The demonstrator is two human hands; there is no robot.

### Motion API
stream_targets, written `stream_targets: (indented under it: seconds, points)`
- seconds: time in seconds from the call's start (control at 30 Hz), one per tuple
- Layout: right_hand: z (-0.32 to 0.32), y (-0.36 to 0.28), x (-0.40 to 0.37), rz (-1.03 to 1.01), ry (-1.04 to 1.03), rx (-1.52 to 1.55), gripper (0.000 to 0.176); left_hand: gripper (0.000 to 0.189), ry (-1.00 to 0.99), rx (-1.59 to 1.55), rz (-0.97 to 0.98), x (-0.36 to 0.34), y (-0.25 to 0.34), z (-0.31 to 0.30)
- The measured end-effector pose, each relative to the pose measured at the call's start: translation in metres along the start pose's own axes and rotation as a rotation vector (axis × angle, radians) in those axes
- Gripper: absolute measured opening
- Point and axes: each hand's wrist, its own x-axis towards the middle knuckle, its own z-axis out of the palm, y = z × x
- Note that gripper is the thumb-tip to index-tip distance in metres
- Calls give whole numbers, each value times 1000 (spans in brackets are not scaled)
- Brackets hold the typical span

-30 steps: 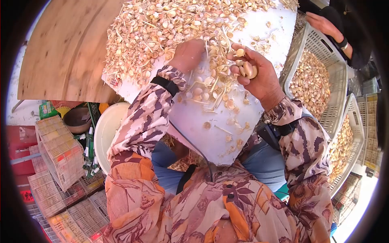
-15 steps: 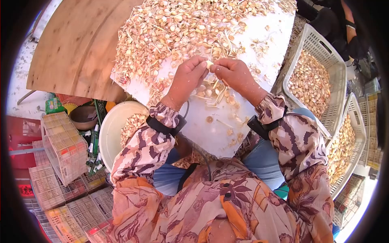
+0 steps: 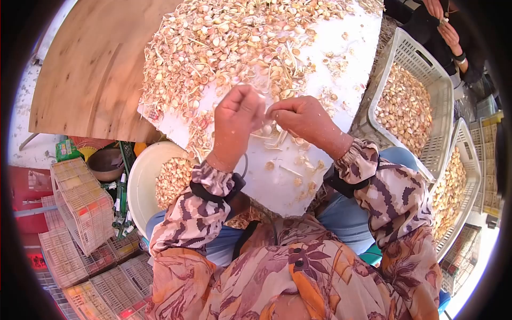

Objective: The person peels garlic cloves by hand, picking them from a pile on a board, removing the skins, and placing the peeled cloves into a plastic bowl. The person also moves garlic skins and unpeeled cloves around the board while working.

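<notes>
A clove [image 3: 266,109] is being pinched between the closed left hand [image 3: 237,120] and right hand [image 3: 304,118]. Cloves [image 3: 172,178] are being held by a bowl [image 3: 137,178] below the left hand and a basket [image 3: 422,57] beside the right hand.

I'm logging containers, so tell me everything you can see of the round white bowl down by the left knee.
The white bowl is round and smooth, plastic by its look. It sits upright low down, beside the person's left leg and under the edge of the white board. Pale garlic cloves heap against its right side; the rest inside is bare. The board and the left sleeve hide its right rim.
</notes>
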Motion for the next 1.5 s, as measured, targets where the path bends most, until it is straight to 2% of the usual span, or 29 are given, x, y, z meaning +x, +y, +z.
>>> stream_targets:
  seconds: [0.03, 0.1, 0.17, 0.2, 0.27, 0.3, 0.37, 0.43, 0.47, 0.5, 0.53, 0.57, 0.6, 0.63, 0.7, 0.73, 0.77, 0.8, 0.83, 0.9, 0.93, 0.97, 1.03, 1.23, 1.27, 1.37, 1.43, 1.47, 1.5]
  points:
    - [0, 5, 2, 55, -44, -10, 19, 14, 22, -528, -224, 11, 1, -6]
    - [-1, 8, 7, 110, -85, -22, 20, 16, 99, -600, -225, 51, -9, -17]
    - [-8, 9, 10, 289, 34, 87, 21, 19, -79, 35, -190, 86, -32, -28]
    - [-13, 9, 13, 321, 115, 198, 20, 19, -80, 31, -185, 105, -47, -27]
    - [-23, 11, 17, 323, 148, 313, 19, 15, -284, 899, 406, 128, -66, -17]
    - [-28, 11, 18, 325, 180, 432, 18, 15, -288, 890, 414, 132, -67, -13]
    - [-27, 11, 22, 318, 206, 444, 17, 17, -431, 1164, 234, 137, -66, 3]
    - [-30, 14, 25, 315, 239, 361, 16, 18, -480, 1246, 328, 143, -68, 2]
    - [-28, 23, 27, 160, 278, 178, 19, 19, -475, 1229, 309, 139, -61, 7]
    - [-26, 33, 32, -14, 307, 156, 22, 20, -512, 1201, 180, 142, -58, 10]
    - [-24, 37, 36, -10, 378, 100, 24, 24, -578, 1099, 211, 147, -62, 7]
    - [-22, 42, 41, -104, 398, 186, 24, 25, -631, 1120, 345, 166, -97, -19]
    - [-25, 32, 35, -2, 400, 287, 23, 23, -620, 1024, 149, 156, -79, -5]
    - [-28, 29, 35, 58, 351, 333, 22, 19, -710, 1172, 81, 149, -55, 7]
    - [-22, 35, 42, 26, 480, 336, 22, 12, -607, 1180, 440, 144, -78, -16]
    - [-20, 40, 42, 9, 503, 326, 22, 11, -513, 1008, 476, 142, -92, -28]
    - [-23, 44, 40, -139, 507, 363, 23, 10, -429, 824, 507, 143, -103, -34]
    - [-24, 45, 35, -281, 515, 402, 25, 11, -269, 664, 168, 139, -99, -39]
    - [-20, 46, 32, -282, 550, 396, 25, 11, -116, 503, -176, 129, -89, -46]
    - [-18, 44, 40, 15, 412, 330, 28, 10, 53, 58, -355, 116, -76, -59]
    - [-16, 37, 35, -209, 415, 137, 29, 10, 84, -18, -378, 105, -65, -56]
    - [-12, 41, 37, -425, 410, -64, 30, 10, 70, 3, -377, 93, -57, -49]
    - [-3, 14, 15, -224, 319, -129, 29, 10, 42, 71, -364, 65, -41, -33]
    - [34, 34, 41, -328, 287, -257, 49, 11, -31, 219, -329, 13, -13, -14]
    - [34, 35, 42, -244, 190, -366, 45, 11, -44, 234, -326, 8, -10, -13]
    - [54, 54, 62, -267, 155, -282, 43, 12, -70, 256, -308, -3, -5, -19]
    - [30, 26, 30, -444, 127, -351, 27, 14, -111, 230, -256, -5, -24, -27]
    - [30, 13, 18, -216, 112, -326, 26, 12, -103, 290, -237, -15, -8, -15]
    - [27, 10, 10, -270, 106, -309, 23, 9, -72, 284, -262, -21, 3, -5]
